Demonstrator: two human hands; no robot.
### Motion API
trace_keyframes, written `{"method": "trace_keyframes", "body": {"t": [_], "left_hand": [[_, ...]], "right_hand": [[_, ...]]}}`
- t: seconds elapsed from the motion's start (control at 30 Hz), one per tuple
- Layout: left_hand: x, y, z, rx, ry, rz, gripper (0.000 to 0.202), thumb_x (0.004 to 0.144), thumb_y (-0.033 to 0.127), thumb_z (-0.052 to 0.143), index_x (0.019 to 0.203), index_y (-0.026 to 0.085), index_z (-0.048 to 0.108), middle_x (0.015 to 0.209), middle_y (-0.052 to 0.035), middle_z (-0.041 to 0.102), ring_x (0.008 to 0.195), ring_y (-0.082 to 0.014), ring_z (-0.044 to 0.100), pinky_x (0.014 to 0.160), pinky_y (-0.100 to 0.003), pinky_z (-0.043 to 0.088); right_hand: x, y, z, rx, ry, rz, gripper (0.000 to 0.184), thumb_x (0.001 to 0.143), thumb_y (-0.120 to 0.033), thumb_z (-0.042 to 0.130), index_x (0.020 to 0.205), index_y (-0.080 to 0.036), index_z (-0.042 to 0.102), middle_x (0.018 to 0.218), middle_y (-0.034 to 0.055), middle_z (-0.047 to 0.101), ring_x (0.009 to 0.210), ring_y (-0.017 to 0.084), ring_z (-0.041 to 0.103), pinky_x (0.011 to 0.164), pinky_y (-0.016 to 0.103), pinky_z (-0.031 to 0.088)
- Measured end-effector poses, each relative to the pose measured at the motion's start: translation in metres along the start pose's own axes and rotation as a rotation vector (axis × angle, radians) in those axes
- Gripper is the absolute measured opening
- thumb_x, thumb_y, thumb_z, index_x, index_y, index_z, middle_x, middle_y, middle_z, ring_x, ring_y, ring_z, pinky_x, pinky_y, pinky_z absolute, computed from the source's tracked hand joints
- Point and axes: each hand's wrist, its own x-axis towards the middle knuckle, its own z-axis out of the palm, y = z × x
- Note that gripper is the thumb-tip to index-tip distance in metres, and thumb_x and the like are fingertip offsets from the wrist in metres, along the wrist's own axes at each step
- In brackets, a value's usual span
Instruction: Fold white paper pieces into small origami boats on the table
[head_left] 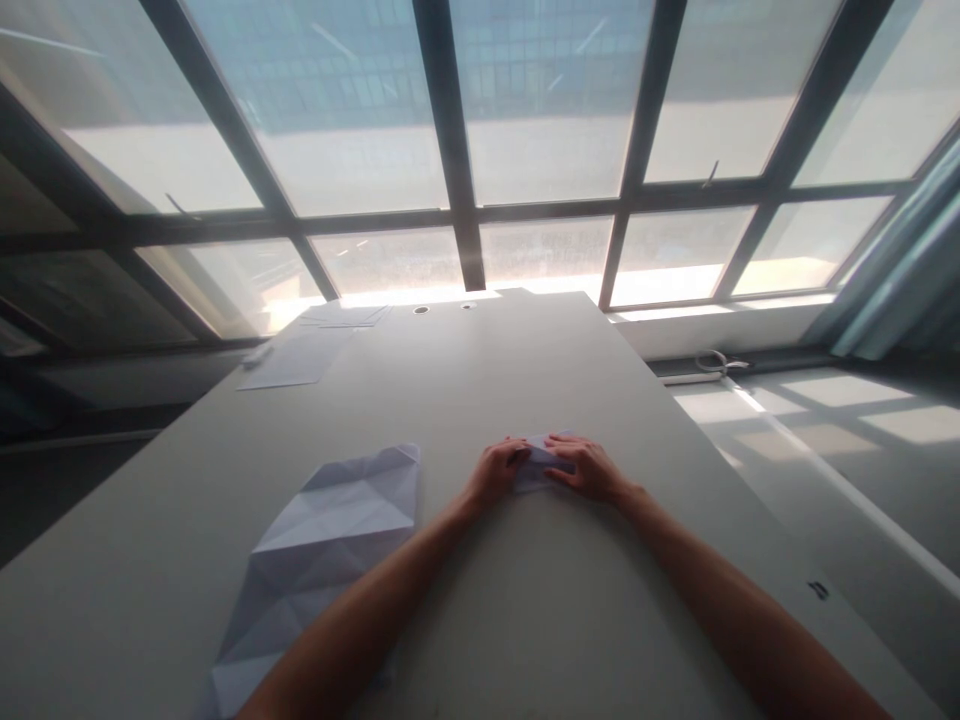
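Note:
A small folded piece of white paper (538, 456) lies on the table between my two hands. My left hand (499, 470) grips its left side, with the fingers curled and the thumb partly hidden. From the right, my right hand (587, 468) holds the same piece, its fingers over the top and its thumb lower down at the near edge. Both hands cover much of the folded paper, so its full shape cannot be made out. Left of my left forearm is a larger creased sheet of paper (330, 530), partly covered by that arm.
The white table (480, 370) reaches toward the windows. Flat sheets of paper (296, 360) lie at its far left, and two round holes pierce the far end. A small dark object (817, 590) is near the right edge. White cable (720, 365) lies beyond that side.

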Motion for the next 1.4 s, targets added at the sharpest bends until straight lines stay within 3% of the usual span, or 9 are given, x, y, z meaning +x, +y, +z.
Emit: {"method": "trace_keyframes", "body": {"t": [0.17, 0.27, 0.43, 0.53, 0.67, 0.8, 1.03, 1.27, 1.4], "left_hand": [[-0.001, 0.004, -0.002, 0.146, 0.318, -0.088, 0.038, 0.095, 0.036, 0.051, 0.13, 0.019, 0.05, 0.127, -0.0107, 0.057, 0.122, -0.0246, 0.052, 0.104, -0.043, 0.043], [-0.002, 0.012, -0.001, 0.273, 0.382, -0.067, 0.045, 0.091, 0.024, 0.055, 0.134, 0.021, 0.042, 0.132, -0.0121, 0.049, 0.128, -0.0257, 0.045, 0.108, -0.044, 0.039], [-0.005, 0.02, 0.008, 0.402, 0.175, -0.04, 0.035, 0.089, 0.015, 0.051, 0.123, 0.021, 0.055, 0.128, -0.0094, 0.054, 0.124, -0.0252, 0.048, 0.109, -0.043, 0.037], [-0.006, 0.016, 0.015, 0.424, 0.022, -0.063, 0.044, 0.089, 0.014, 0.047, 0.132, 0.021, 0.053, 0.139, -0.008, 0.052, 0.133, -0.024, 0.043, 0.115, -0.042, 0.029], [-0.006, 0.009, 0.019, 0.443, -0.12, -0.066, 0.055, 0.093, 0.02, 0.042, 0.148, 0.02, 0.035, 0.155, -0.0059, 0.035, 0.144, -0.0222, 0.028, 0.119, -0.04, 0.021], [-0.007, 0.007, 0.018, 0.496, -0.183, -0.032, 0.053, 0.096, 0.023, 0.039, 0.149, 0.027, 0.035, 0.158, -0.0016, 0.029, 0.146, -0.0231, 0.022, 0.12, -0.043, 0.017], [-0.006, 0.006, 0.015, 0.482, -0.255, -0.006, 0.053, 0.093, 0.018, 0.044, 0.144, 0.03, 0.044, 0.157, -0.0008, 0.031, 0.146, -0.0232, 0.022, 0.12, -0.048, 0.014], [-0.003, 0.009, 0.01, 0.344, -0.148, -0.05, 0.032, 0.091, 0.02, 0.048, 0.114, 0.028, 0.068, 0.142, -0.0007, 0.053, 0.139, -0.021, 0.038, 0.118, -0.049, 0.017], [-0.005, 0.015, 0.01, 0.382, -0.052, -0.061, 0.019, 0.091, 0.022, 0.049, 0.103, 0.023, 0.065, 0.13, -0.0048, 0.061, 0.132, -0.0208, 0.045, 0.117, -0.044, 0.024]], "right_hand": [[0.0, -0.001, 0.004, 0.073, 0.094, 0.195, 0.037, 0.097, -0.041, 0.042, 0.095, -0.023, 0.074, 0.094, 0.0063, 0.074, 0.09, 0.024, 0.068, 0.084, 0.031, 0.048], [0.002, 0.0, 0.011, 0.168, 0.211, 0.286, 0.039, 0.095, -0.045, 0.045, 0.08, -0.02, 0.071, 0.07, 0.004, 0.069, 0.067, 0.019, 0.063, 0.067, 0.027, 0.047], [0.008, 0.004, 0.02, 0.454, 0.339, 0.334, 0.037, 0.09, -0.045, 0.05, 0.083, -0.014, 0.069, 0.074, 0.0051, 0.069, 0.067, 0.019, 0.061, 0.058, 0.025, 0.046], [0.012, 0.008, 0.022, 0.56, 0.426, 0.381, 0.041, 0.083, -0.04, 0.057, 0.109, -0.01, 0.067, 0.095, 0.011, 0.073, 0.075, 0.021, 0.066, 0.063, 0.027, 0.051], [0.012, 0.015, 0.025, 0.463, 0.551, 0.446, 0.054, 0.081, -0.033, 0.056, 0.13, -0.009, 0.055, 0.118, 0.0168, 0.066, 0.091, 0.024, 0.067, 0.076, 0.034, 0.055], [0.006, 0.024, 0.022, 0.178, 0.602, 0.517, 0.05, 0.081, -0.027, 0.056, 0.13, -0.015, 0.055, 0.116, 0.0139, 0.067, 0.102, 0.027, 0.063, 0.091, 0.04, 0.05], [-0.001, 0.018, 0.004, -0.215, 0.505, 0.306, 0.035, 0.083, -0.011, 0.05, 0.111, -0.017, 0.07, 0.125, 0.0143, 0.059, 0.118, 0.028, 0.051, 0.103, 0.044, 0.041], [0.004, -0.002, 0.01, -0.173, 0.109, -0.023, 0.032, 0.091, -0.013, 0.049, 0.11, -0.021, 0.073, 0.129, 0.0087, 0.062, 0.123, 0.023, 0.051, 0.107, 0.039, 0.038], [0.003, -0.01, 0.011, -0.139, 0.043, -0.07, 0.03, 0.094, -0.02, 0.05, 0.115, -0.023, 0.071, 0.125, 0.0072, 0.065, 0.115, 0.023, 0.056, 0.1, 0.037, 0.044]]}}
